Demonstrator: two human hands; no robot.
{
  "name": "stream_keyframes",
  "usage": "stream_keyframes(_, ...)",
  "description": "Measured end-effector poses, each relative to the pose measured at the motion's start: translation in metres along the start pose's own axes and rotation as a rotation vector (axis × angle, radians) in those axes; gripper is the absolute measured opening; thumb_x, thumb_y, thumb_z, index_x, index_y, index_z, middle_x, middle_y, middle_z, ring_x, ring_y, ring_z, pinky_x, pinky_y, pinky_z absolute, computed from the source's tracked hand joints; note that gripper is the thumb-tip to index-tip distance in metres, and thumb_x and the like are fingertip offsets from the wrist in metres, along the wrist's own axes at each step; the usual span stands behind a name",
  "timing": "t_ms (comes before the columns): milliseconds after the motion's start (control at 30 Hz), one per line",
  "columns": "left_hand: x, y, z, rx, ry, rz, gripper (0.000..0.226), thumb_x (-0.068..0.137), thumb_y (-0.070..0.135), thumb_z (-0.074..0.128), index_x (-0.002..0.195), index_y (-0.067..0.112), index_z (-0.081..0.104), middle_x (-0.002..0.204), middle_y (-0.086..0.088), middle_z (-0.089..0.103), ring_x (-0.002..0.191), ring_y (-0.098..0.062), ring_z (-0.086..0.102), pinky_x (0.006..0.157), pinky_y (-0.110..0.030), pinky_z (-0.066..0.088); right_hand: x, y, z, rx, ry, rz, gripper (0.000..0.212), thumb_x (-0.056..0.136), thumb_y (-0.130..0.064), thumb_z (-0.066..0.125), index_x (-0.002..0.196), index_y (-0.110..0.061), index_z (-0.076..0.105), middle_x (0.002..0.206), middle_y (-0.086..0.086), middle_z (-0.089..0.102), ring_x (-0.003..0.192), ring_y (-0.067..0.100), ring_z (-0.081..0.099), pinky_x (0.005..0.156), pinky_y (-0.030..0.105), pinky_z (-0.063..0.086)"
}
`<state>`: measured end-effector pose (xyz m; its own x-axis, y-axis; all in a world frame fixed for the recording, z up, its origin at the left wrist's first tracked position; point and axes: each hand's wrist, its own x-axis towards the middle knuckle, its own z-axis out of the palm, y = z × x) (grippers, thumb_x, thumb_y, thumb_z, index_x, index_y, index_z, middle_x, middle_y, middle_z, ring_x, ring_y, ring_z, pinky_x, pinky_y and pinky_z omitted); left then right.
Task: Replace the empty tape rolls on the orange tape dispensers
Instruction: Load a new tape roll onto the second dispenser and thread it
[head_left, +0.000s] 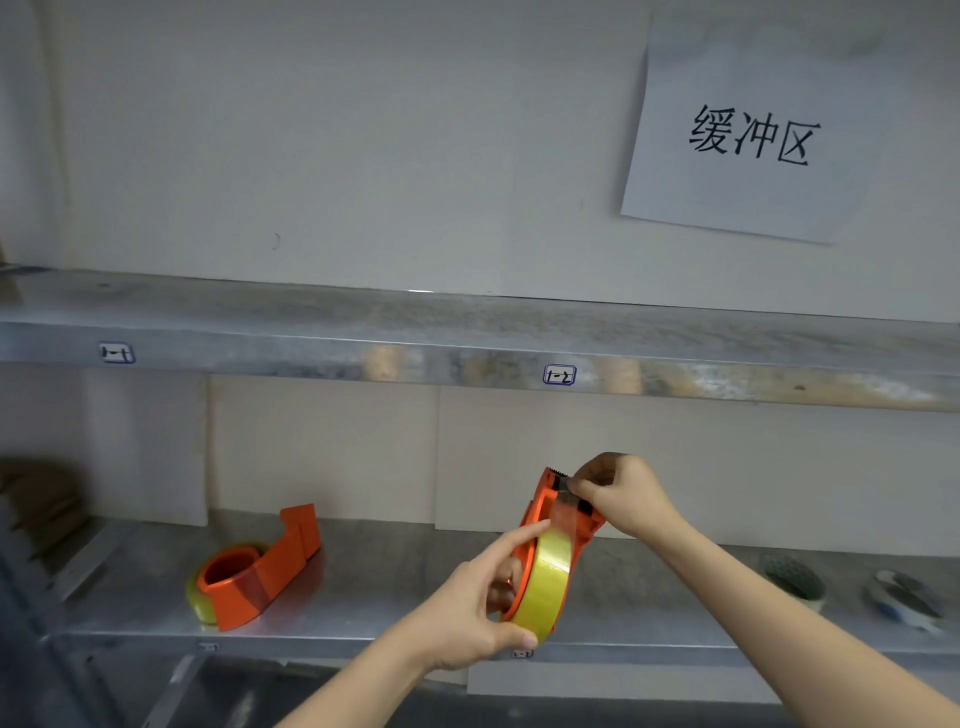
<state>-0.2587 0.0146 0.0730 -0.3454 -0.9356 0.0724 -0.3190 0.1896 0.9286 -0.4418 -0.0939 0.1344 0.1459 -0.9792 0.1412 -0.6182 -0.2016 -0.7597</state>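
1. Dispenser first: the orange plastic tape dispenser (537, 506) I am working on is held up off the grey metal shelf (389, 571), right of centre and near me. It stands on edge with its toothed cutter (558, 472) uppermost. I take it that it is held clear of the shelf so both hands can reach round it.
2. The left grip (467, 608) is curled round the lower part. Its thumb lies against the bottom edge of the glossy yellow tape roll (545, 577), which sits on the hub, and its forefinger is stretched along the top of the orange rim. My reading is that this hold steadies the body and keeps the roll from turning.
3. The right grip (623, 493) is closed to a tight pinch on the translucent tape end (563, 506), just below the cutter. I judge that the loose end is being drawn up towards the teeth, which would make this one nearly loaded.
4. A second orange dispenser (260, 571) lies flat on its side on the same shelf, well apart to the left. A pale yellow roll (200, 603) shows beneath its hub, but I cannot tell how much tape it carries. Lying flat, it looks unlikely to roll off.
5. At the far right of the shelf sit a green-patterned roll (795, 579) and a blurred blue-and-white object (904, 597) that I cannot identify. They may be spares or discards.
6. The risk I see is the tape end sticking to the fingertips, or folding back on itself before it reaches the teeth.
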Motion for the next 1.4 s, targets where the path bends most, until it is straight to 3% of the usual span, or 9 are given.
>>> stream_keyframes(167, 0.003, 0.008, 0.001, 0.025, -0.018, 0.007, 0.097, 0.077, 0.007, 0.076, 0.136, 0.063, 0.023, 0.113, -0.018, 0.061, 0.104, -0.036, 0.062, 0.098, -0.040, 0.052, -0.002, -0.002, 0.001, 0.034, 0.078, -0.033, 0.012, 0.079, -0.012, 0.067, 0.068, -0.015, 0.067, 0.074, 0.005, 0.071, 0.071, 0.018, 0.066, 0.064, 0.027, 0.051)
stream_keyframes(400, 0.005, 0.016, 0.000, 0.117, -0.045, -0.022, 0.105, 0.075, 0.007, 0.076, 0.135, 0.069, 0.016, 0.117, -0.009, 0.061, 0.102, -0.029, 0.066, 0.092, -0.043, 0.055, -0.004, -0.006, -0.003, -0.001, 0.128, -0.070, 0.025, 0.077, -0.010, 0.065, 0.059, -0.028, 0.063, 0.074, 0.002, 0.071, 0.074, 0.016, 0.067, 0.069, 0.032, 0.054)
stream_keyframes(767, 0.009, 0.020, 0.002, 0.209, -0.056, -0.065, 0.122, 0.069, 0.008, 0.080, 0.134, 0.073, 0.001, 0.123, -0.011, 0.056, 0.104, -0.023, 0.057, 0.094, -0.043, 0.055, -0.009, -0.013, -0.009, -0.013, 0.112, -0.095, 0.015, 0.078, -0.014, 0.066, 0.064, -0.021, 0.066, 0.073, 0.004, 0.072, 0.071, 0.017, 0.067, 0.067, 0.032, 0.053)
stream_keyframes(967, 0.007, 0.021, 0.004, 0.269, -0.073, -0.072, 0.123, 0.067, 0.013, 0.081, 0.135, 0.072, -0.003, 0.128, 0.000, 0.056, 0.113, -0.027, 0.055, 0.098, -0.046, 0.051, -0.014, -0.011, -0.008, 0.003, 0.112, -0.071, 0.013, 0.079, -0.013, 0.066, 0.068, -0.019, 0.065, 0.074, 0.003, 0.071, 0.074, 0.015, 0.067, 0.070, 0.031, 0.053)
stream_keyframes(1167, 0.007, 0.022, 0.008, 0.298, -0.062, -0.080, 0.127, 0.064, 0.014, 0.082, 0.136, 0.070, -0.008, 0.109, -0.005, 0.060, 0.099, -0.024, 0.054, 0.089, -0.038, 0.054, -0.014, -0.010, -0.006, 0.040, 0.138, -0.047, 0.008, 0.079, -0.014, 0.068, 0.071, -0.016, 0.067, 0.073, 0.002, 0.071, 0.074, 0.015, 0.067, 0.066, 0.027, 0.052)
stream_keyframes(1300, 0.007, 0.021, 0.010, 0.308, -0.057, -0.080, 0.128, 0.063, 0.018, 0.082, 0.138, 0.068, -0.009, 0.093, 0.004, 0.055, 0.092, -0.019, 0.050, 0.090, -0.040, 0.052, -0.015, -0.009, -0.003, 0.073, 0.164, -0.039, 0.010, 0.078, -0.016, 0.069, 0.069, -0.018, 0.067, 0.072, -0.001, 0.069, 0.074, 0.015, 0.066, 0.064, 0.026, 0.050)
stream_keyframes(1400, 0.005, 0.024, 0.011, 0.351, -0.048, -0.072, 0.128, 0.064, 0.019, 0.081, 0.139, 0.064, -0.012, 0.089, 0.005, 0.053, 0.093, -0.018, 0.048, 0.089, -0.033, 0.051, -0.017, -0.008, -0.001, 0.106, 0.186, -0.036, 0.009, 0.079, -0.018, 0.069, 0.070, -0.017, 0.068, 0.073, -0.001, 0.070, 0.075, 0.015, 0.066, 0.066, 0.030, 0.052)
